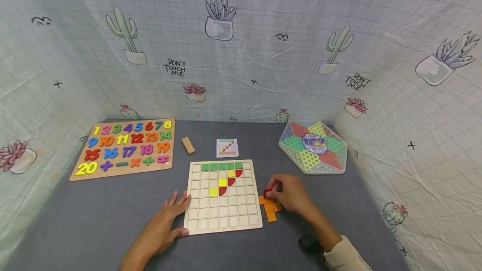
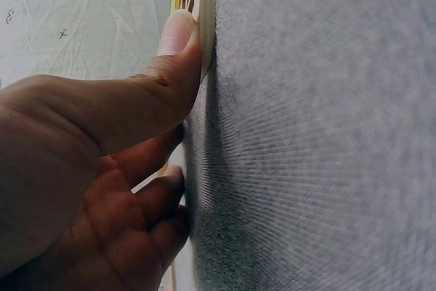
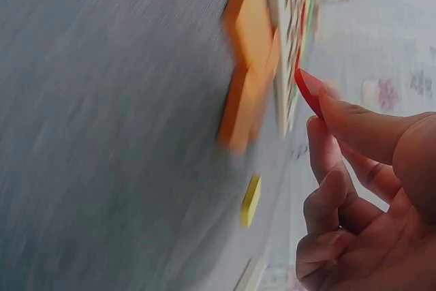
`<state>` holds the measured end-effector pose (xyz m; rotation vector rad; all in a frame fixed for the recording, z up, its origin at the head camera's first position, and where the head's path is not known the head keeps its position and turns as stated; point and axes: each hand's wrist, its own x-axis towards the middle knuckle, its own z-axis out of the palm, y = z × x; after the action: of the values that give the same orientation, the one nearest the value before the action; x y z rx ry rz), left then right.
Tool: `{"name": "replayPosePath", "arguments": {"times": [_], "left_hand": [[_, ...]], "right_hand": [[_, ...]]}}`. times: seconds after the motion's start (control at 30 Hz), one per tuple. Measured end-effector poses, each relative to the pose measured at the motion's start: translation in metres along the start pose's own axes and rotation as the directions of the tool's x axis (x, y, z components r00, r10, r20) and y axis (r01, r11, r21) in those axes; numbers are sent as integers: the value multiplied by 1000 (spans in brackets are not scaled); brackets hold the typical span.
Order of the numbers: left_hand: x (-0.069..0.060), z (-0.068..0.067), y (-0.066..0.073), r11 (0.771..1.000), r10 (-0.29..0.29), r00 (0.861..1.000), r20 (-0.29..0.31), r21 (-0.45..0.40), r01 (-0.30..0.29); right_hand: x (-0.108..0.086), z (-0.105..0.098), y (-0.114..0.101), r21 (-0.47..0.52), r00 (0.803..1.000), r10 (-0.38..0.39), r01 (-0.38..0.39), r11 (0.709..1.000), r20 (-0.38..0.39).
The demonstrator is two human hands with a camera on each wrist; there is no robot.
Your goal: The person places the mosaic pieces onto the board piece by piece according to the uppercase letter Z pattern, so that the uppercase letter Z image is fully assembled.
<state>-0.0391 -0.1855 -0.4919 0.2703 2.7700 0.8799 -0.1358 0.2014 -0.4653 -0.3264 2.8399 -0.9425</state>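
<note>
A wooden grid board (image 1: 224,223) lies flat on the table. A row of green square tiles (image 1: 221,166) runs along its top, with yellow square tiles (image 1: 222,182) and red quarter-circle tiles (image 1: 231,182) stepping down diagonally below. My left hand (image 1: 163,220) rests at the board's lower left edge, fingers spread, the thumb touching the board's edge (image 2: 208,22) in the left wrist view. Right of the board, my right hand (image 1: 290,192) pinches a red tile (image 3: 310,91) between thumb and fingertips, above several orange tiles (image 1: 270,212). A yellow tile (image 3: 251,200) lies near them in the right wrist view.
A pattern card (image 1: 227,148) and a small wooden block (image 1: 188,145) lie behind the board. To the left is a number puzzle board (image 1: 124,152); at the back right sits a hexagonal game box (image 1: 314,147). Printed cloth (image 1: 241,66) walls the table in.
</note>
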Motion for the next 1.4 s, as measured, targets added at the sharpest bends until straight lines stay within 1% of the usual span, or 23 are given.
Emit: {"name": "replayPosePath", "arguments": {"times": [0.13, 0.27, 0.4, 0.47, 0.67, 0.83, 0.97, 1.17, 1.3, 1.4], "left_hand": [[0, 0, 0, 1000, 3, 1000, 0, 4, -3], [1, 1, 0, 1000, -7, 1000, 4, 5, 7], [3, 2, 0, 1000, -24, 1000, 10, 5, 24], [2, 2, 0, 1000, -21, 1000, 9, 5, 21], [0, 2, -1, 1000, -5, 1000, 6, 1, 5], [-1, 1, -1, 1000, -1, 1000, 2, -6, 1], [-1, 1, -1, 1000, 5, 1000, 0, -7, -5], [0, 0, 0, 1000, 10, 1000, 4, 1, -10], [1, 0, 0, 1000, 8, 1000, 5, -3, -8], [0, -1, 0, 1000, 9, 1000, 5, -7, -9]], "right_hand": [[0, 9, -15, 14, 999, -43, 43, 999, 27], [1, 22, -28, 39, 993, -100, 98, 994, 60], [2, 36, -40, 65, 986, -132, 126, 990, 97], [2, 43, -46, 70, 984, -140, 133, 989, 109], [5, 61, -63, 71, 979, -175, 168, 983, 109], [8, 72, -78, 108, 974, -207, 197, 974, 93], [12, 79, -89, 124, 976, -201, 191, 974, 81], [21, 89, -99, 46, 985, -162, 160, 986, 60], [25, 93, -104, 2, 987, -149, 149, 989, 67], [27, 97, -106, -12, 985, -151, 153, 988, 77]]}}
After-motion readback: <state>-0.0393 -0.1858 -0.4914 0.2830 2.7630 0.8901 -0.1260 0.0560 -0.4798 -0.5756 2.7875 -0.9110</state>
